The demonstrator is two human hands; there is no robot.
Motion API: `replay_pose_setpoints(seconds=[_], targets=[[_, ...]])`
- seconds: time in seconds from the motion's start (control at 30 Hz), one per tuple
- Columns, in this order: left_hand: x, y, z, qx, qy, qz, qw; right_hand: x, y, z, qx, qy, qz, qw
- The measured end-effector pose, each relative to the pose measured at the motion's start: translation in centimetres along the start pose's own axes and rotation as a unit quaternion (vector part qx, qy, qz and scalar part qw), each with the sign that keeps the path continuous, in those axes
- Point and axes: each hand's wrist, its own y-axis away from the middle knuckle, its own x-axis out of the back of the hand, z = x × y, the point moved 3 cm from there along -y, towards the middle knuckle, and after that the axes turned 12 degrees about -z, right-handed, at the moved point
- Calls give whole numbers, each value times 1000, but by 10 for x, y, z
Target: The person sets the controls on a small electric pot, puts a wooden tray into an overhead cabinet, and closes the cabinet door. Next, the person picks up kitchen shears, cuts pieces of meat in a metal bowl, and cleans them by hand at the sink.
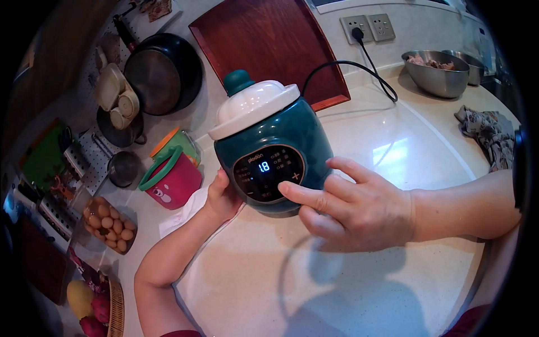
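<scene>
A dark green electric stew pot (314,132) stands on the counter, with a white lid (258,106) topped by a green knob (237,81). Its black control panel (268,174) is lit and reads what looks like 1.8. My left hand (223,196) grips the pot's lower left side, thumb up; its other fingers are largely hidden. My right hand (356,205) is in front of the pot, fingers apart and holding nothing. Its index fingertip touches the lower part of the panel, left of the plus sign.
A black cord runs behind the pot to a wall socket (356,29). A red-brown wooden tray (258,33) leans behind. Steel bowls (435,76) and a patterned cloth (487,132) are right; a pink bucket (174,182), a container of eggs (109,224) and a fruit basket (116,309) are left.
</scene>
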Motion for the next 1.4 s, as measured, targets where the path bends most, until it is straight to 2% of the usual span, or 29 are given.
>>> replay_pose_setpoints(seconds=[0.27,0.5,1.4], targets=[[-2,1,0,-4,-18,15,1000,0,1,2,-5,-42,-1,999],[-1,1,0,-8,-14,12,1000,0,0,2,-9,-21,-28,999],[-6,-3,3,-4,2,9,1000,0,-1,0,-11,4,-20,1000]])
